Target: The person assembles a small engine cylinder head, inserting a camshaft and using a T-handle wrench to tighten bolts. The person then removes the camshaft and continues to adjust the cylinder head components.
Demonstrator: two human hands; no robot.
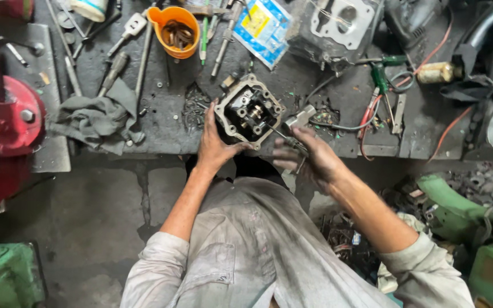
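A dark greasy workbench [166,122] carries a grey rag [95,120]; an orange cup [177,29]; scattered hand tools [122,63].

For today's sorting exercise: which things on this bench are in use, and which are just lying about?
In use: engine part, left hand, right hand, hand tool.
Lying about: orange cup, grey rag, red vise, blue packet.

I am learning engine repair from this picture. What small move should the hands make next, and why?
Probably bring the tool's tip onto the middle of the engine part. The left hand already steadies that part at the bench edge, while the right hand grips a slim tool aimed at it; the blur hides whether it touches.
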